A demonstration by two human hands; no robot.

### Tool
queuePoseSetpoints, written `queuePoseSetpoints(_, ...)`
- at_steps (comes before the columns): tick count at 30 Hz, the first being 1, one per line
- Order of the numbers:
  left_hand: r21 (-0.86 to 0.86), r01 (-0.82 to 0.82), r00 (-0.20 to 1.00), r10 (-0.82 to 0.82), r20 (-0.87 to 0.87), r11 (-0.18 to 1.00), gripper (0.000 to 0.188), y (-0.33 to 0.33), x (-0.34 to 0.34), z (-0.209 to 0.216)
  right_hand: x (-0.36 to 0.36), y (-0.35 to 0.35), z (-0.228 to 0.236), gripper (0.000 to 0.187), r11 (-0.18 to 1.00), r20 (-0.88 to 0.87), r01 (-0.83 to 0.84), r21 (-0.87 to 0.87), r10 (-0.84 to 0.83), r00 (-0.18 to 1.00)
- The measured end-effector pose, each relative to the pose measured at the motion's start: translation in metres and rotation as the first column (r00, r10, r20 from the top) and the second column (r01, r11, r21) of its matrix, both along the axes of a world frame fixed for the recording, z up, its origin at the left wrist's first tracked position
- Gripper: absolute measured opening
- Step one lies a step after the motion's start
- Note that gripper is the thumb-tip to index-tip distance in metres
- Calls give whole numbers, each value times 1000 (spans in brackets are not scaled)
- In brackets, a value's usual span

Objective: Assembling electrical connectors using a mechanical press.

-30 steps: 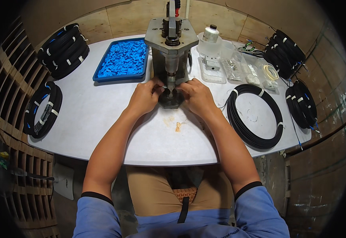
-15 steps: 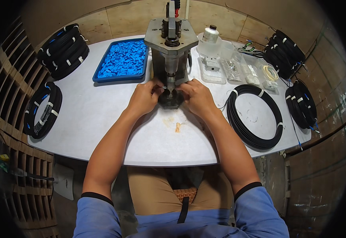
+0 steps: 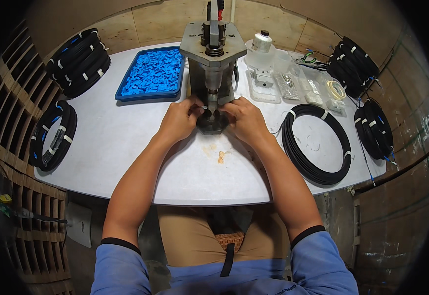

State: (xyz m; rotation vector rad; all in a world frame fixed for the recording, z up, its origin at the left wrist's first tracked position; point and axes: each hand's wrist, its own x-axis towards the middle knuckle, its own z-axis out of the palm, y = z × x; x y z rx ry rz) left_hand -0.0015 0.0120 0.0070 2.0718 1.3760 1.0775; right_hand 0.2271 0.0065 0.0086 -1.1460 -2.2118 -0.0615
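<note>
Fingers of the left hand pinch one small pale piece, hard to make out, at the single metal press; those of the right hand curl inward, their hold hidden, impossible to tell. Far left, one tray bears uncountable blue pieces.

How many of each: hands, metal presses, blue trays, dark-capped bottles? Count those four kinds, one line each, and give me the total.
Hands, left hand and right hand: 2
Metal press: 1
Blue tray: 1
Dark-capped bottle: 1
Total: 5
</note>
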Motion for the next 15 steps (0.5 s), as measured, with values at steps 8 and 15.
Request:
queuePoseSetpoints(8,-7,-3,1000,3,-2,1000,15,-2,0,2,1,1,-3,33,1000,-18,-12,17,13,1000)
queuePoseSetpoints(15,0,-2,1000,2,-5,1000,15,-2,1,2,1,0,-2,35,1000,-16,-2,-12,2,1000)
